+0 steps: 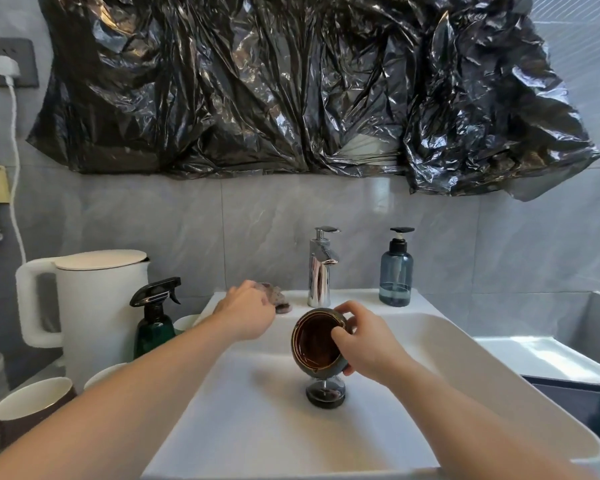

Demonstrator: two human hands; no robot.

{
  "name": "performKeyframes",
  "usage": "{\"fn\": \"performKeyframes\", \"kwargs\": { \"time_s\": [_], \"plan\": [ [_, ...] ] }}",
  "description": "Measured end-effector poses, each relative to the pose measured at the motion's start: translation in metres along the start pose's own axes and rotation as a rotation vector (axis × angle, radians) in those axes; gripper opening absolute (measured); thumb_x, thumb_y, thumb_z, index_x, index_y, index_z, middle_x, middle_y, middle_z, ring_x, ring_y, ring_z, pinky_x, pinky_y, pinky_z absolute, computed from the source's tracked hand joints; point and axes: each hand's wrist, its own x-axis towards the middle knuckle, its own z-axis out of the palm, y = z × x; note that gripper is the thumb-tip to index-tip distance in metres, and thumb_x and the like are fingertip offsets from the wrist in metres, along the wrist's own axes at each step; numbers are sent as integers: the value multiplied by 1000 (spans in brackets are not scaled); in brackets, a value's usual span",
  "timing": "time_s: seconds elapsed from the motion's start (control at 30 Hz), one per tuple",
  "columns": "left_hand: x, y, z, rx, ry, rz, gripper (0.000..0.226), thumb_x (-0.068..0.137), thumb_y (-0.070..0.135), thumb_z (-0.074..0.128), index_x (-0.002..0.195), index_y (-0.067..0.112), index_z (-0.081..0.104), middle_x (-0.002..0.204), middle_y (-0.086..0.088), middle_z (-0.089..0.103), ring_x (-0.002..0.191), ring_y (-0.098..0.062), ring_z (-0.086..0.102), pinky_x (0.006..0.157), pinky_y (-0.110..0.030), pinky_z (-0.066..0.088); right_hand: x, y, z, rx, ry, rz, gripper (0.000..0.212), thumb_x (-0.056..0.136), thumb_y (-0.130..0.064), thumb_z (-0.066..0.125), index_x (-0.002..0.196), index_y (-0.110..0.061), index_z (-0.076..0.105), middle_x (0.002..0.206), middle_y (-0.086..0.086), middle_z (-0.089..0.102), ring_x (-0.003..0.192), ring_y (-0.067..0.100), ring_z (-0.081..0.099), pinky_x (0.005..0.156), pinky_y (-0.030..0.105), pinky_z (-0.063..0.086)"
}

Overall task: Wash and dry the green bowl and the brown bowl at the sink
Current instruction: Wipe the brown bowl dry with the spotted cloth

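Below the right hand, the drain plug sits in the bottom of the sink. The right hand grips the bowl over the basin, thumb on the rim, fingers curled round its back; the bowl is tipped on its side, its mouth towards the camera, brown inside with a grey-green outside, and nothing shows in it. Left of the left forearm stand a brown mug and a white cup; their insides show white. The left hand reaches to the sink's back ledge, fingers bent down onto a pinkish cloth; whether it grips it I cannot tell. Left of that hand stand a green spray bottle and a white kettle, lid closed. Beyond the right hand are the tap and a blue soap bottle, its liquid level unclear.
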Motion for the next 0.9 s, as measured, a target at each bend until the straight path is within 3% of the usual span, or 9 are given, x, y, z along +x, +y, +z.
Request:
{"fn": "performKeyframes", "kwargs": {
  "time_s": [0.07, 0.17, 0.3, 0.43, 0.57, 0.67, 0.73, 0.8, 0.9],
  "plan": [
    [5, 1, 10, 15, -51, -31, 63, 79, 40, 28, 118, 17, 71, 148, -10, 49, 140, -35, 43, 112, -48, 40, 1, 1, 0, 2, 20, -19, 27, 97, -14, 55, 121, -25, 56, 95, -2, 64, 71, 24, 74, 55, 35, 63],
    [6, 5, 22, -22, -5, -54, 52, 89, 38, 38, 130, 17, 63, 144, -9, 54, 130, -36, 51, 106, -44, 45, 3, 3, -2, -7, 34, -32, 29, 96, -14, 56, 122, -27, 56, 95, -4, 64, 73, 24, 74, 55, 34, 64],
    [-6, 7, 12, -91, 124, -13, 25, 95, 30, 48, 92, 19, 70, 101, -6, 73, 94, -29, 67, 78, -38, 53, 4, 4, -5, 10, 113, -38, 25, 95, -16, 55, 117, -26, 57, 91, -4, 67, 64, 24, 73, 51, 32, 61],
    [-43, 13, -20, -115, 113, 29, 19, 86, 29, 59, 83, 21, 76, 71, 4, 70, 74, -18, 64, 59, -27, 45, 6, 5, -7, 32, 231, -31, 22, 92, -19, 54, 112, -28, 57, 87, -1, 71, 63, 25, 72, 47, 32, 57],
    [-94, 23, -37, -183, -227, 105, 24, 85, 32, 59, 85, 17, 78, 71, 1, 72, 64, -12, 59, 59, -26, 48, 4, 6, -10, 57, 265, -14, 23, 90, -20, 54, 111, -29, 56, 85, 0, 72, 61, 26, 72, 53, 42, 62],
    [-119, 32, -45, -256, -496, 177, 25, 89, 43, 66, 87, 24, 83, 95, 2, 79, 89, -7, 71, 90, -33, 55, 2, 3, -9, 75, 231, -24, 23, 92, -17, 54, 112, -27, 57, 84, 1, 71, 55, 23, 72, 58, 46, 63],
    [-117, 35, -44, -328, -442, 165, 26, 91, 45, 69, 83, 25, 83, 96, 5, 79, 96, -7, 71, 92, -31, 54, 0, 1, -7, 114, 198, -33, 25, 93, -16, 55, 115, -27, 58, 88, -1, 70, 59, 23, 74, 60, 48, 64],
    [-101, 35, -37, -399, -216, 87, 26, 90, 44, 71, 83, 21, 80, 92, 6, 76, 87, -11, 67, 78, -28, 52, -2, -2, -5, 164, 165, -50, 27, 95, -13, 54, 118, -27, 58, 94, -1, 69, 65, 23, 75, 60, 47, 64],
    [-75, 31, -23, -597, 0, -7, 25, 91, 45, 74, 108, 27, 69, 114, 7, 70, 98, -14, 67, 75, -29, 52, -5, -7, -4, 225, 129, -102, 29, 96, -9, 54, 116, -30, 57, 106, 2, 68, 71, 23, 76, 57, 42, 64]
  ]
}}
